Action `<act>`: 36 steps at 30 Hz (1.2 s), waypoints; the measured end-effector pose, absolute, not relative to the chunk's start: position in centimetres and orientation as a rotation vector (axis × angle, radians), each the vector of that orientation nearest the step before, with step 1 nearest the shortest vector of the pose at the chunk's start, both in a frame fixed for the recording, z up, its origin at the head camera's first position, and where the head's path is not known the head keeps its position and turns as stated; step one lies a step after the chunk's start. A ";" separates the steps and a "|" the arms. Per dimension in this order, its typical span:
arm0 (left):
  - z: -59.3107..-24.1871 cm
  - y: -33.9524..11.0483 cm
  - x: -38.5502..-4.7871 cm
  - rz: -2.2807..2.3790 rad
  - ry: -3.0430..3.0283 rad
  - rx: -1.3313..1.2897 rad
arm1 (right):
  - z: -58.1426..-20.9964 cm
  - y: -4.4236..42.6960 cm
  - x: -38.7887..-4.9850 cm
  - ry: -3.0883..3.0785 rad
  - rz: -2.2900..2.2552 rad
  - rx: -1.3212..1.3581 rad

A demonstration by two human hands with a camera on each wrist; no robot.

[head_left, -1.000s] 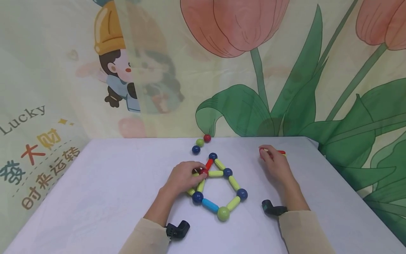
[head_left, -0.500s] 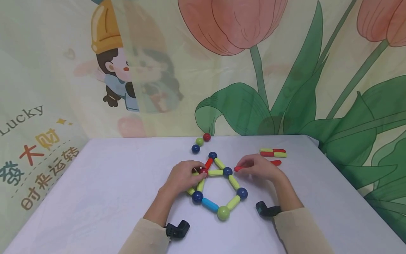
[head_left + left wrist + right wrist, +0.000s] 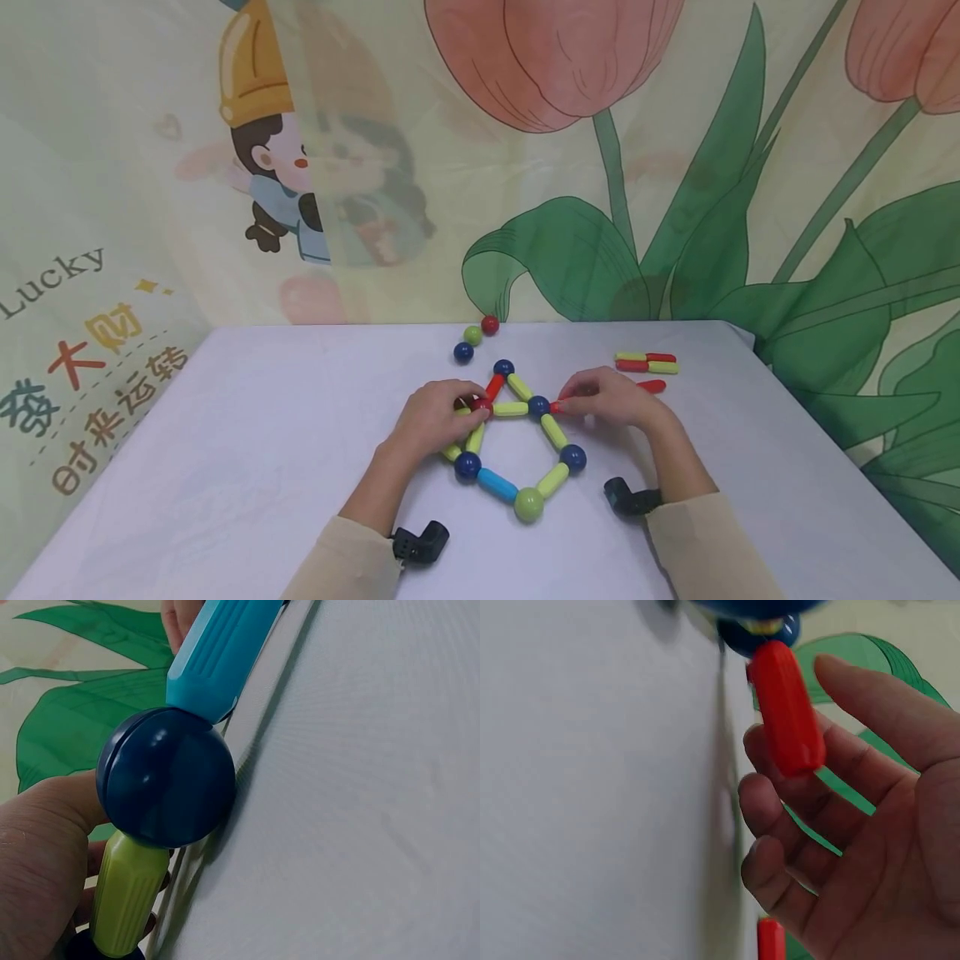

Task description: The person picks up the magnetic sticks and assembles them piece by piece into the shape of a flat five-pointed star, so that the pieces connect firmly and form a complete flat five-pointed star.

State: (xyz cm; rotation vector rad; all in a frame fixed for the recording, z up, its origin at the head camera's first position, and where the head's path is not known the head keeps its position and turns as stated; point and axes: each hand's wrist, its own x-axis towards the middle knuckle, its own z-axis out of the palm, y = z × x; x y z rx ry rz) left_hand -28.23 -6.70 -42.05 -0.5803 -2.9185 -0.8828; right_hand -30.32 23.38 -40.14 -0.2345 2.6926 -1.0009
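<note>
A linked figure of balls and sticks lies on the white table. My left hand (image 3: 438,417) holds the red ball (image 3: 483,408) at its upper left; the fingers partly cover it. At the right side, my right hand (image 3: 611,396) has its fingers and thumb around a red stick (image 3: 787,712), whose end meets the blue ball (image 3: 538,407). In the left wrist view, a dark blue ball (image 3: 169,780) joins a light blue stick (image 3: 221,656) and a yellow-green stick (image 3: 129,892) beside the left hand (image 3: 45,862).
Loose blue (image 3: 463,352), green (image 3: 472,336) and red balls (image 3: 490,325) lie behind the figure. Red and yellow-green sticks (image 3: 632,366) lie at the back right, with another red stick (image 3: 654,386) nearer. A printed cloth (image 3: 555,258) hangs behind the table.
My right hand has come left from the back-right sticks with a red stick, then slightly farther left so that it meets the blue ball. My left hand stays on the red ball.
</note>
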 end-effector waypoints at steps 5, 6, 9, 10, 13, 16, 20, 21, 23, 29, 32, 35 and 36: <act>-41.9 -6.7 -28.2 -0.887 -2.922 -0.577 | -39.3 26.4 -30.0 2.910 -0.997 -0.121; -41.9 -6.6 -28.1 -0.891 -2.923 -0.576 | -39.3 27.1 -30.0 2.947 -0.985 -0.069; -41.8 -6.6 -28.1 -0.900 -2.925 -0.573 | -39.3 28.9 -29.7 2.976 -0.929 0.092; -41.8 -6.6 -28.1 -0.902 -2.925 -0.571 | -39.4 29.5 -29.6 2.964 -0.911 0.140; -41.9 -6.6 -28.1 -0.900 -2.929 -0.564 | -39.7 30.6 -29.3 2.915 -0.869 0.245; -42.0 -6.6 -28.2 -0.900 -2.931 -0.559 | -40.1 31.2 -29.1 2.886 -0.872 0.274; -42.1 -6.6 -28.3 -0.900 -2.927 -0.559 | -40.6 31.8 -29.0 2.854 -0.914 0.223; -42.1 -6.6 -28.3 -0.899 -2.926 -0.558 | -40.7 31.9 -29.0 2.847 -0.926 0.195; -42.2 -6.6 -28.3 -0.895 -2.923 -0.560 | -40.8 32.1 -28.9 2.827 -0.961 0.121; -42.1 -6.6 -28.2 -0.900 -2.920 -0.564 | -40.3 32.0 -28.5 2.631 -1.143 -0.108; -42.1 -6.7 -28.2 -0.902 -2.917 -0.562 | -40.1 31.6 -28.3 2.491 -1.213 -0.224; -42.2 -6.7 -28.2 -0.904 -2.912 -0.561 | -40.1 30.8 -28.4 2.375 -1.247 -0.321; -42.2 -6.7 -28.3 -0.907 -2.911 -0.561 | -40.1 30.5 -28.5 2.349 -1.247 -0.337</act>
